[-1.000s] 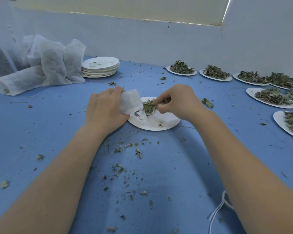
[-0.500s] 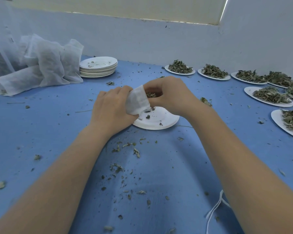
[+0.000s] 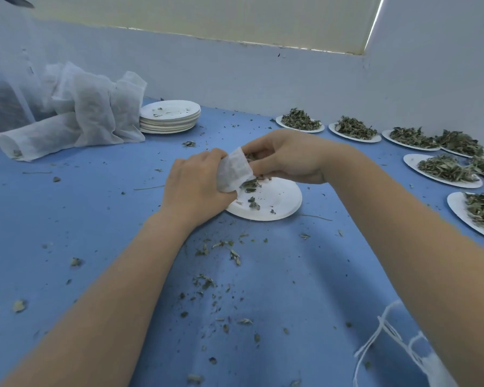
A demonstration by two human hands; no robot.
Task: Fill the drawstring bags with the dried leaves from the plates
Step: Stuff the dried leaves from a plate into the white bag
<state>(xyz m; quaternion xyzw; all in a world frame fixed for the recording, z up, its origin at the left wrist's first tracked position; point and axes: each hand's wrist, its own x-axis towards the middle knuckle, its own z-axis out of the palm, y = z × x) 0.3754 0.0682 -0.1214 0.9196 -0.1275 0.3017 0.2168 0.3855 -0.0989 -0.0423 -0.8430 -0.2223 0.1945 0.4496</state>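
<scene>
Right hand (image 3: 287,157) seemingly deeper in bag (image 3: 234,170).

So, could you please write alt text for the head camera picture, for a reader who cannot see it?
Over a nearly empty white plate on a blue table, the left hand grips a small white bag while the right hand pushes dried leaves into it. Plates of leaves line the right, with stacked empty plates and filled bags at the far left.

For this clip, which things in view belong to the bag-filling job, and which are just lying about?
In the job:
- left hand holding small bag
- right hand pushing in leaves
- centre plate
- heaped plates

Lying about:
- empty plate stack
- filled bags
- loose string
</scene>
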